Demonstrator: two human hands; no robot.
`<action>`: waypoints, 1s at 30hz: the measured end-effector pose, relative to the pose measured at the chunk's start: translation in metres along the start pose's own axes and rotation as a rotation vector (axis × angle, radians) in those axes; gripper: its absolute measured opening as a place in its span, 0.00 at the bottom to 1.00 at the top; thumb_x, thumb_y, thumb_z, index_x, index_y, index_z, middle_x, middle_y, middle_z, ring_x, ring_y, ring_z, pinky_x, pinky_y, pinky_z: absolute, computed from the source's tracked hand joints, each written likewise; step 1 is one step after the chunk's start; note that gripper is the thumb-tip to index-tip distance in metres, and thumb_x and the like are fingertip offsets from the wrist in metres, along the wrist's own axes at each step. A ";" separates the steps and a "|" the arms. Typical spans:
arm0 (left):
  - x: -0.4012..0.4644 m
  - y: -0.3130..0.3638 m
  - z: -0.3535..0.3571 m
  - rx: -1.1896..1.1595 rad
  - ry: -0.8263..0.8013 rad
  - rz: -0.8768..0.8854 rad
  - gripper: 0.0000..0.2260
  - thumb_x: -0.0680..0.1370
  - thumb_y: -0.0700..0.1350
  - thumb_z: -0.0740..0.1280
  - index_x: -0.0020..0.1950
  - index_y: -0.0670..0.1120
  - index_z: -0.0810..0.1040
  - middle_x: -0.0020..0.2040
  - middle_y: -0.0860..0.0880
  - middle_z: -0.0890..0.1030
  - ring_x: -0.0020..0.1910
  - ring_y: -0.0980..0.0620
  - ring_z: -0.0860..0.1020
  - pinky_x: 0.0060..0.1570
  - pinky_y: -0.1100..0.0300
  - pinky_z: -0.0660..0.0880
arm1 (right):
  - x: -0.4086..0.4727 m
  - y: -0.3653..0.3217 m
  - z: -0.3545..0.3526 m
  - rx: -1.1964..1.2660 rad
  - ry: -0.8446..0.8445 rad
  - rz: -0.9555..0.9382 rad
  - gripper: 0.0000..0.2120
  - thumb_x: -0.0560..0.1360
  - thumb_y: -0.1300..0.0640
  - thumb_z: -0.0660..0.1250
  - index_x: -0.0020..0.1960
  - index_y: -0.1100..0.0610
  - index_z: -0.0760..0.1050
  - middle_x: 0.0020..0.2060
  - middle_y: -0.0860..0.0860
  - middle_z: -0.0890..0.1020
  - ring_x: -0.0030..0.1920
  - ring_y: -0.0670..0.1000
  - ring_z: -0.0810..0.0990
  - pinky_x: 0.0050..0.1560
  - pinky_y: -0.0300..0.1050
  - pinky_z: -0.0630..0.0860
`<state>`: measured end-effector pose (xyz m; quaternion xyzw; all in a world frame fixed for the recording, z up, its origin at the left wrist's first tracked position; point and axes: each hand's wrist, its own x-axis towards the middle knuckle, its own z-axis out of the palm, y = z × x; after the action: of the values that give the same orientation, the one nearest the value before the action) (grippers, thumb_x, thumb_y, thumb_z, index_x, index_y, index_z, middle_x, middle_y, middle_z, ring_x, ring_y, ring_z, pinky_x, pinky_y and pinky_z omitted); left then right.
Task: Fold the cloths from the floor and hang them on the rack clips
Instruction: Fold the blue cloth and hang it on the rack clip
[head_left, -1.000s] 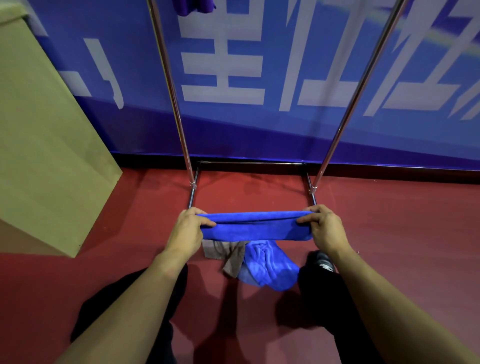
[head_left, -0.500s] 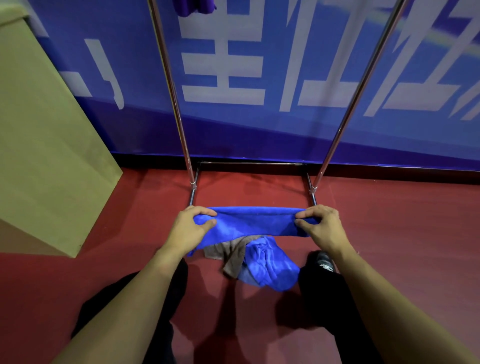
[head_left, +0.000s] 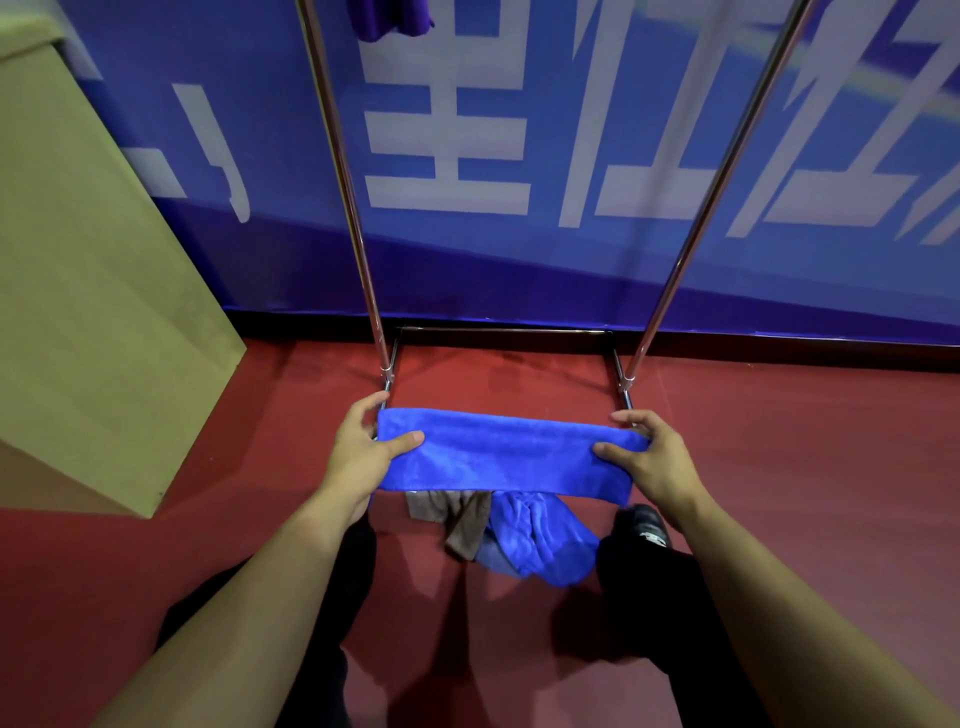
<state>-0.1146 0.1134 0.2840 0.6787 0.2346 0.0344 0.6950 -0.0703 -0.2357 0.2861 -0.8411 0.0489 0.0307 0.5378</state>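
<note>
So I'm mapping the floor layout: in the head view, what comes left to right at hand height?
cardboard box → left hand → blue cloth → right hand

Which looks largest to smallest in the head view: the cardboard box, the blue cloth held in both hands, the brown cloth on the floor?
1. cardboard box, partly cut off by the frame
2. held blue cloth
3. brown cloth, partly hidden, so its full size is unsure

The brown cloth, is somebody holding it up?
No, the brown cloth lies on the red floor beside a crumpled blue cloth, while both hands hold the folded blue cloth above it.
</note>
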 end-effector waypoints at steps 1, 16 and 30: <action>0.000 -0.003 0.001 -0.006 0.021 -0.032 0.30 0.68 0.35 0.79 0.66 0.52 0.75 0.51 0.44 0.85 0.48 0.46 0.85 0.51 0.50 0.82 | 0.000 0.001 0.001 -0.001 -0.008 0.029 0.18 0.67 0.60 0.80 0.55 0.55 0.81 0.46 0.49 0.83 0.45 0.47 0.80 0.51 0.41 0.77; -0.018 -0.020 0.037 -0.107 -0.180 -0.145 0.08 0.79 0.44 0.71 0.56 0.42 0.82 0.54 0.40 0.85 0.58 0.39 0.82 0.55 0.34 0.78 | -0.013 -0.006 0.035 0.248 -0.163 0.173 0.05 0.77 0.58 0.72 0.49 0.59 0.84 0.44 0.58 0.87 0.41 0.51 0.83 0.47 0.51 0.81; -0.044 -0.027 0.079 -0.056 -0.336 -0.109 0.12 0.83 0.48 0.64 0.59 0.44 0.83 0.57 0.42 0.84 0.58 0.41 0.83 0.52 0.52 0.80 | -0.042 -0.035 0.092 0.446 -0.405 0.238 0.18 0.84 0.48 0.57 0.59 0.58 0.81 0.52 0.53 0.85 0.54 0.49 0.82 0.58 0.52 0.78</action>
<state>-0.1312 0.0221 0.2677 0.6415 0.1505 -0.1106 0.7441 -0.1075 -0.1359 0.2836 -0.6675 0.0444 0.2488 0.7004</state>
